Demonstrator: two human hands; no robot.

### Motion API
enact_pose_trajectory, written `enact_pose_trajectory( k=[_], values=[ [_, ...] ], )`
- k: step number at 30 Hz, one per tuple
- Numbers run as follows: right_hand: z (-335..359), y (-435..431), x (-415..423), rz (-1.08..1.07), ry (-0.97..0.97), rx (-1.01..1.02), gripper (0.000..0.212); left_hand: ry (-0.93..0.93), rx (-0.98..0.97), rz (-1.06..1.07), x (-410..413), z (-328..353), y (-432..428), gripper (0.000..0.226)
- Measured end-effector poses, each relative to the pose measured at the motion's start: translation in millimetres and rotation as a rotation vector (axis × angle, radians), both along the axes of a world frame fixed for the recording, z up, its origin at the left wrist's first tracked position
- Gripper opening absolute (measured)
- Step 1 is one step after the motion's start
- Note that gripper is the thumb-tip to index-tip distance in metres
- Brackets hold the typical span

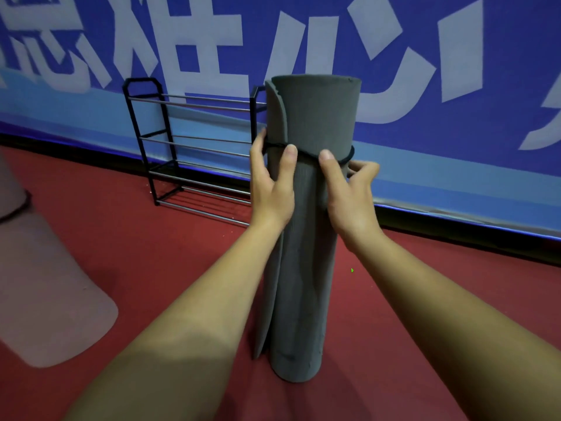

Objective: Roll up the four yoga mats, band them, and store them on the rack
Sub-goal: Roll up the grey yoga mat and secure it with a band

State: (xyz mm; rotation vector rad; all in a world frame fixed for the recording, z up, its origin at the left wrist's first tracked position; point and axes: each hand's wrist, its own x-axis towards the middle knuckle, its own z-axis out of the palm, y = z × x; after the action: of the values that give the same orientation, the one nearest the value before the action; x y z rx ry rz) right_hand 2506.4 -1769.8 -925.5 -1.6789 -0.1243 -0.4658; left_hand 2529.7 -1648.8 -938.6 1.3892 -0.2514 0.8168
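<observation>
A rolled grey yoga mat stands upright on the red floor, its loose edge flaring along the left side. A thin black band circles it about a third of the way down. My left hand grips the mat's left side, thumb on the band and fingers wrapped behind. My right hand grips the right side, thumb tip on the band, fingers hooked around the far side under it. A black metal rack with bare rod shelves stands behind, against the wall.
A pinkish mat with a black band round it lies at the left on the red floor. A blue banner wall with large white characters runs behind the rack.
</observation>
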Motion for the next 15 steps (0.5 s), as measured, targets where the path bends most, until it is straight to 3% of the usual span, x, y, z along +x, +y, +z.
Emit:
enact_pose_trajectory(
  k=[5,11,15],
  values=[
    [6,-7,5,0.125,-0.036,-0.048,0.102,-0.011,-0.049,-0.012,2,-2,8,0.084],
    [-12,-10,1,0.057,-0.026,-0.088,0.098,0.014,0.036,-0.048,-3,-11,4,0.080],
    [-1,-21,5,0.134,-0.002,-0.075,0.114,0.004,0.070,-0.012,-7,-10,3,0.090]
  ],
)
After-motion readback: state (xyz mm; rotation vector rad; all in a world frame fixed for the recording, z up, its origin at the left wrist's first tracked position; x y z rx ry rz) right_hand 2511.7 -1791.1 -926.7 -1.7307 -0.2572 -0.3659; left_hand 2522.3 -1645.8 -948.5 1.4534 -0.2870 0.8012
